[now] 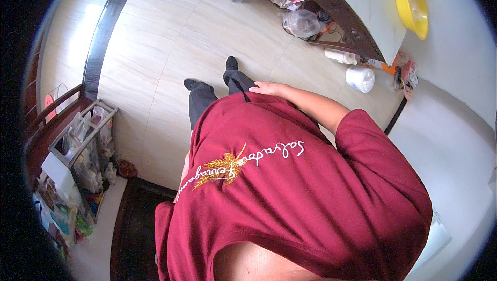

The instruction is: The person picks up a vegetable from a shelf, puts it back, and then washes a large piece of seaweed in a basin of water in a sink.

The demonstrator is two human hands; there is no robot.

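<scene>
My right hand (266, 88) lies at the hem of my dark red T-shirt (290, 177), against my dark trousers (240, 81). Its fingers are stretched out flat, and I see nothing held in it. My right forearm bends across from the short sleeve. On the other side only a thin strip of skin shows past the shirt's edge; my left hand itself is hidden behind my body. Both black shoes (231, 63) stand on the pale tiled floor (171, 48).
A metal rack (83, 143) stuffed with plastic bags stands at the left, near a dark mat (137, 229). At the upper right, a yellow basin (412, 11) sits on a pale surface. Below are bagged items (302, 23) and a white roll (360, 79).
</scene>
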